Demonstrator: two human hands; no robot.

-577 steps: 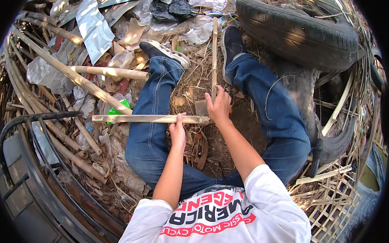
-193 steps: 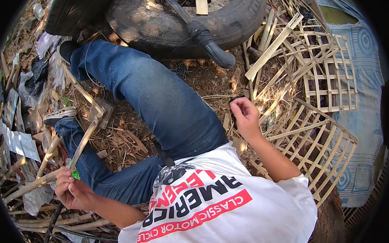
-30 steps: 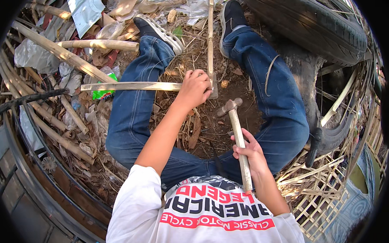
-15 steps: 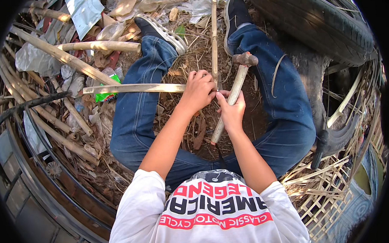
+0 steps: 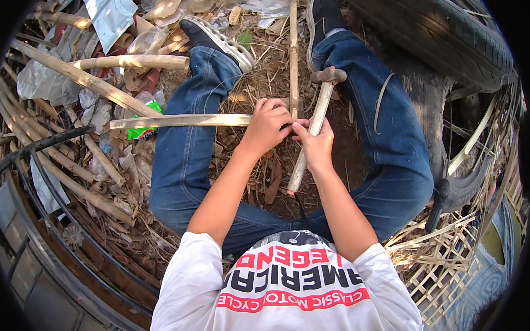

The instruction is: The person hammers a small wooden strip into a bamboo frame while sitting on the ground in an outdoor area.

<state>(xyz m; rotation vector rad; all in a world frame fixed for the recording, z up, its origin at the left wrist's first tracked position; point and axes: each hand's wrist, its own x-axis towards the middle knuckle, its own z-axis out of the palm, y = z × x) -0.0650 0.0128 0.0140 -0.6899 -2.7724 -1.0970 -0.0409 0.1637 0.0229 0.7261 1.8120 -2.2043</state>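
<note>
My left hand is closed over the right end of a flat bamboo slat, which reaches out to the left across my left shin. A second, upright bamboo slat runs away between my feet and meets the first at my fingertips. In my right hand lies a hammer, its pale wooden handle slanting across the palm and its rusty head pointing away. The thumb and fingertips of both hands come together at the joint. Anything small pinched there is hidden by the fingers.
Bamboo poles, plastic scraps and a green wrapper litter the left. A black metal frame curves at the lower left. A tyre rests far right, with woven bamboo lattice at the lower right.
Both hands stay at the joint, with only slight finger movement. The hammer has shifted a little to the left and its head slightly away from me.
</note>
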